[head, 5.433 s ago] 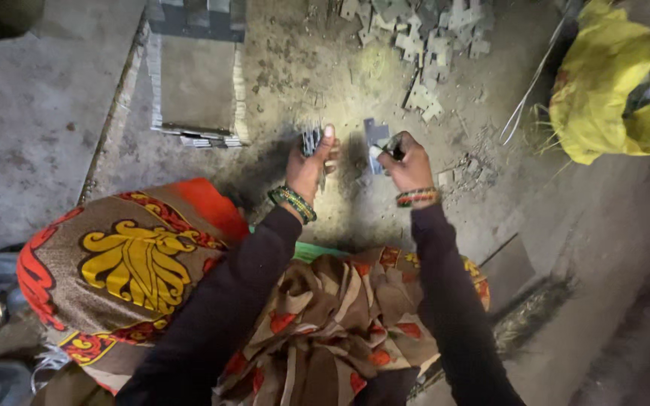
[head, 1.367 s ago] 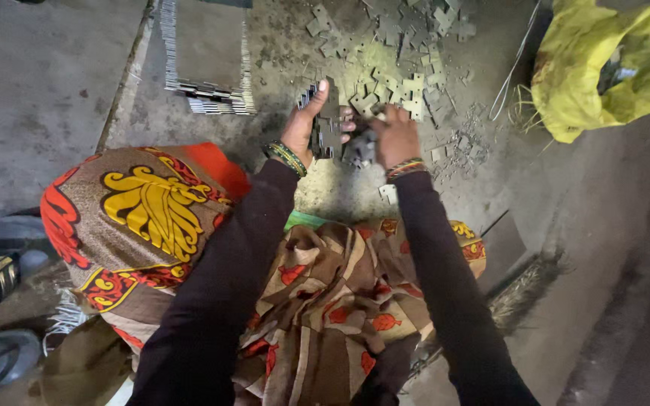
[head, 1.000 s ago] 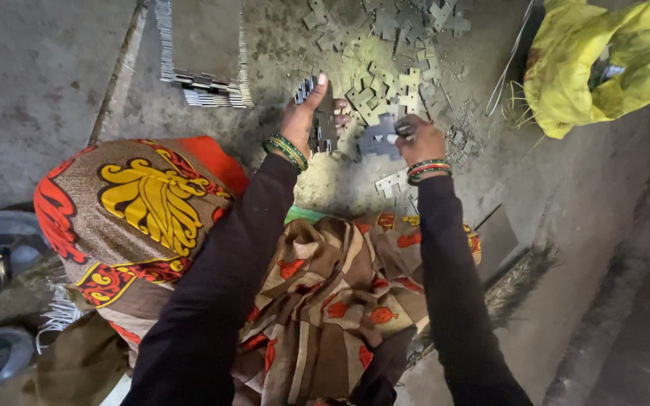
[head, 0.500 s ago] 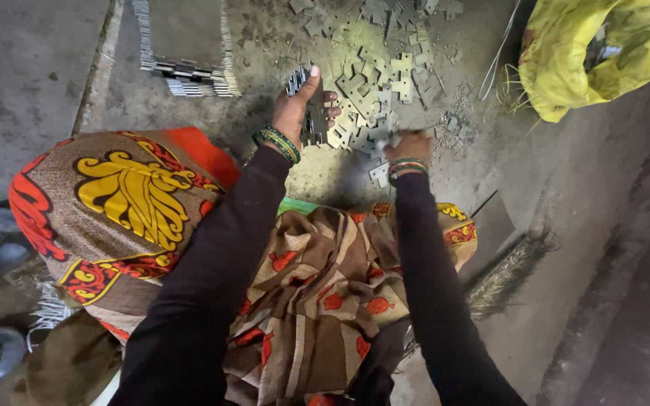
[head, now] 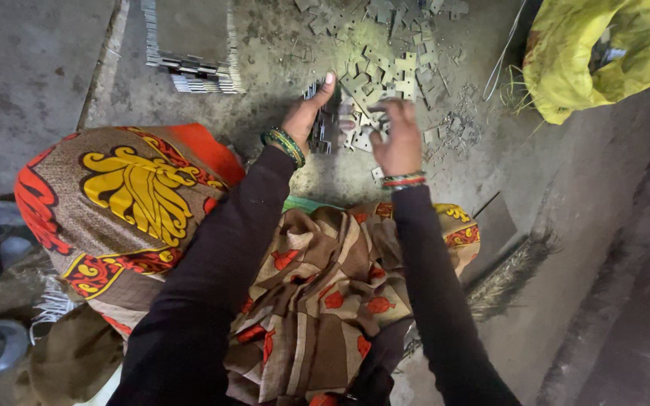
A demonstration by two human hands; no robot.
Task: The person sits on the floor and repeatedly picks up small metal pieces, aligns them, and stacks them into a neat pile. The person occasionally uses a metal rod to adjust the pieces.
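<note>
While your left hand (head: 306, 113) grips a gathered stack of small flat metal pieces (head: 319, 120) on edge, your right hand (head: 396, 139) reaches with curled fingers into the loose pieces (head: 381, 71) scattered on the floor; one finished row (head: 193, 71) lies beyond, and many remain unstacked.

The left hand (head: 306, 116) grips a stack of metal plates (head: 319, 120) while the right hand (head: 396, 135) reaches into loose plates (head: 385, 71).

Yellow sack (head: 603, 53) cut off at top edge; contents indistinct.
</note>
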